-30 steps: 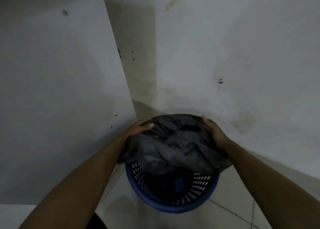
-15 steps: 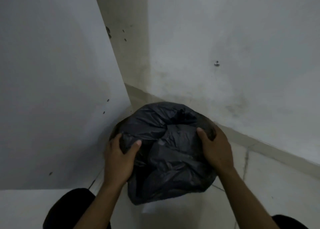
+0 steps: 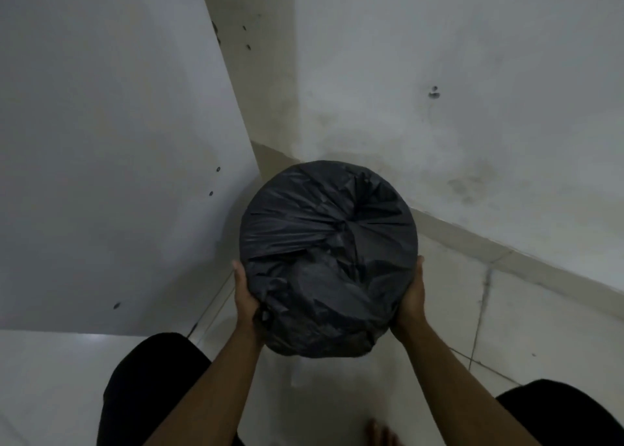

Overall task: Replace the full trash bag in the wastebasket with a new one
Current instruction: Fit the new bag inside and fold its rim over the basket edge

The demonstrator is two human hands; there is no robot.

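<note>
Cradling trash bag (image 3: 324,260) (gathered end up): left hand (image 3: 245,298), right hand (image 3: 411,298)

Bare indoor room corner, likely domestic: stained white walls (image 3: 472,57) meeting beyond the gripped trash bag (image 3: 329,260), pale floor tiles (image 3: 506,317) beneath, skirting (image 3: 472,243) rightward.

Between the left hand (image 3: 244,298) and right hand (image 3: 411,297), the round black plastic trash bag (image 3: 327,243) looks thin, crinkled, faintly glossy. Below the hands the white floor tiles (image 3: 50,378) are smooth and shiny; beyond them the grey-white painted wall (image 3: 472,74) is matt, stained.
</note>
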